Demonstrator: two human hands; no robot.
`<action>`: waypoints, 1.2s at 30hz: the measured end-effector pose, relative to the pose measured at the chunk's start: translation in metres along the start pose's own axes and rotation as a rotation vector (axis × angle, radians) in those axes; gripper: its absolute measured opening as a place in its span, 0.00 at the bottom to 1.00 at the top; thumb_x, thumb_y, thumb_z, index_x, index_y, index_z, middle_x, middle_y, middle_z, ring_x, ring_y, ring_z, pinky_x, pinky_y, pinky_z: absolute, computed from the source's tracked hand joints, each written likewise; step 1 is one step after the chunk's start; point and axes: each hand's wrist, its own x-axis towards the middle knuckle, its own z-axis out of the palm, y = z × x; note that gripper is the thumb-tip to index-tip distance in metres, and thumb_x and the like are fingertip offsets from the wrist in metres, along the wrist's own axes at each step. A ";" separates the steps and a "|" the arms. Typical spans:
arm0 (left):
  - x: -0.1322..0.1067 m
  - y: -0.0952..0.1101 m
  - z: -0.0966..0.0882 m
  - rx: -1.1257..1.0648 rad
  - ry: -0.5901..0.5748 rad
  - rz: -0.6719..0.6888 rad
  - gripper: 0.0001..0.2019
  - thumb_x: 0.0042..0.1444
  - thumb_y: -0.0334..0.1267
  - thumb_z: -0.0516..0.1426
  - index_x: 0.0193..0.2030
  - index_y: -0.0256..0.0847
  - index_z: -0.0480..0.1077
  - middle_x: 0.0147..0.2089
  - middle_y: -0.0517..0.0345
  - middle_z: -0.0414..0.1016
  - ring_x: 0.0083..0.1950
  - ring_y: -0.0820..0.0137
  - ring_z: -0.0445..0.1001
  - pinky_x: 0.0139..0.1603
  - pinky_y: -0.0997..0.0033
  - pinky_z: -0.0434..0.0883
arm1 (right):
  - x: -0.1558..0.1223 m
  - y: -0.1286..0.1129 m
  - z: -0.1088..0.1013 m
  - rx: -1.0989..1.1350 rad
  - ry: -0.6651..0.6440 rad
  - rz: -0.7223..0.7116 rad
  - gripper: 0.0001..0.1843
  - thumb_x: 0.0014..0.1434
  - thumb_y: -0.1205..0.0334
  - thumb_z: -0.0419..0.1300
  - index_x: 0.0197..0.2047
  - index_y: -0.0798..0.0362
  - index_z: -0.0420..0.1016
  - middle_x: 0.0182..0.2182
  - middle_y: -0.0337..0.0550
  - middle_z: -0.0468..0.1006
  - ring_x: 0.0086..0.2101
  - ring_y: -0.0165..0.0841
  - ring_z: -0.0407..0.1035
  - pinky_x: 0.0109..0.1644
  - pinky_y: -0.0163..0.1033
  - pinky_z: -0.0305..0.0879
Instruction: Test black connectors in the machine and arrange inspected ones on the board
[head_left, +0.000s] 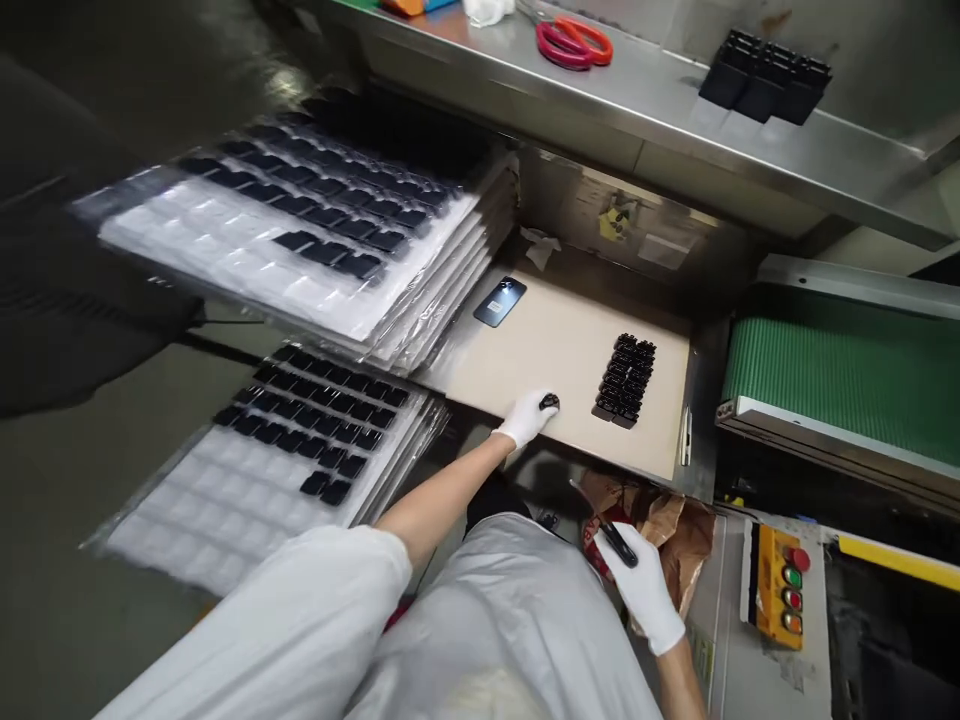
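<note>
Left hand [529, 418] pinched a black part [549, 402] near the surface [555, 350] edge; right hand [643, 585] clasped a black tool [621, 545]. Slack grip risked a drop.

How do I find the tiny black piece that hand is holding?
Find the beige board in the middle. At its near edge the gloved left hand holds one small black piece. It sits alone, apart from the block of black pieces to its right.
</note>
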 end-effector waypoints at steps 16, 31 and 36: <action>-0.256 -0.058 -0.066 -0.493 0.122 -0.422 0.27 0.45 0.44 0.71 0.52 0.35 0.79 0.50 0.44 0.82 0.47 0.61 0.78 0.42 0.67 0.73 | 0.050 -0.040 -0.016 -0.729 -0.603 -0.127 0.15 0.58 0.49 0.61 0.28 0.49 0.79 0.27 0.46 0.82 0.30 0.38 0.73 0.35 0.40 0.57; -0.221 -0.090 -0.135 -0.405 -0.370 -0.242 0.31 0.31 0.32 0.77 0.48 0.42 0.82 0.42 0.54 0.84 0.43 0.64 0.81 0.44 0.71 0.75 | 0.056 -0.106 0.039 -0.694 -0.511 -0.172 0.12 0.53 0.49 0.68 0.26 0.47 0.82 0.25 0.47 0.83 0.26 0.39 0.75 0.30 0.40 0.59; -0.227 -0.135 -0.178 -0.797 -0.236 -0.332 0.31 0.34 0.38 0.77 0.49 0.34 0.80 0.43 0.46 0.83 0.40 0.62 0.81 0.37 0.68 0.76 | 0.071 -0.113 0.078 -0.564 -0.592 -0.167 0.14 0.52 0.48 0.69 0.28 0.50 0.85 0.22 0.46 0.82 0.24 0.39 0.74 0.28 0.39 0.63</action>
